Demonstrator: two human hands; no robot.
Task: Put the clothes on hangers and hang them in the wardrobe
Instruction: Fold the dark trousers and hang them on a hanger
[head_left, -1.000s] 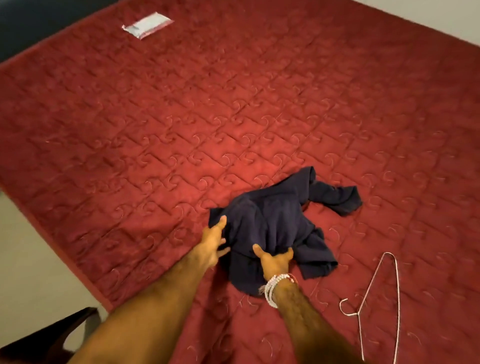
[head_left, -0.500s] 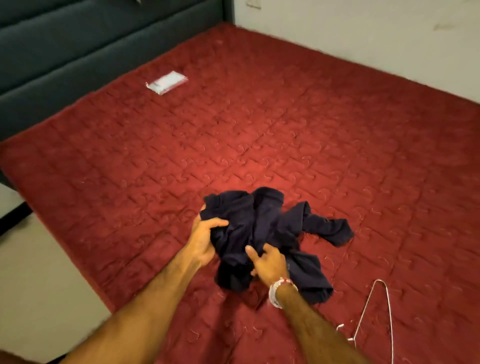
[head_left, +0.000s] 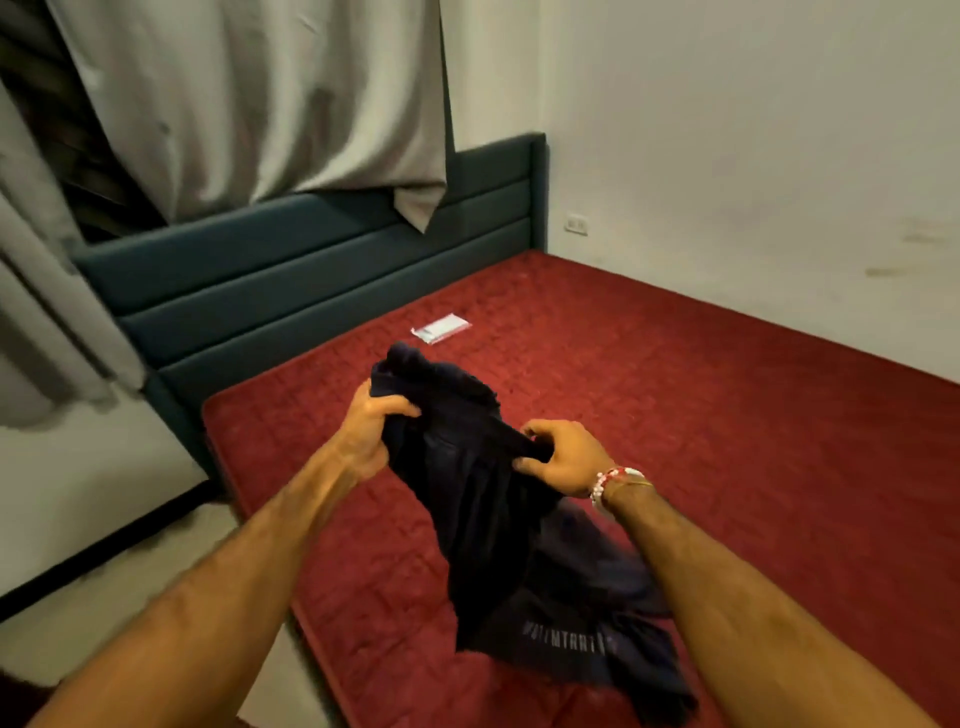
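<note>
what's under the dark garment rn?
The red mattress. The left hand and right hand hold the dark garment up over it. Whether its lower end touches the mattress is unclear; the patch it covers is hidden.

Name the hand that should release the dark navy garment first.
Probably the right hand: it only pinches a stretched edge of the dark navy cloth garment, while the left hand grips its bunched top.
</note>
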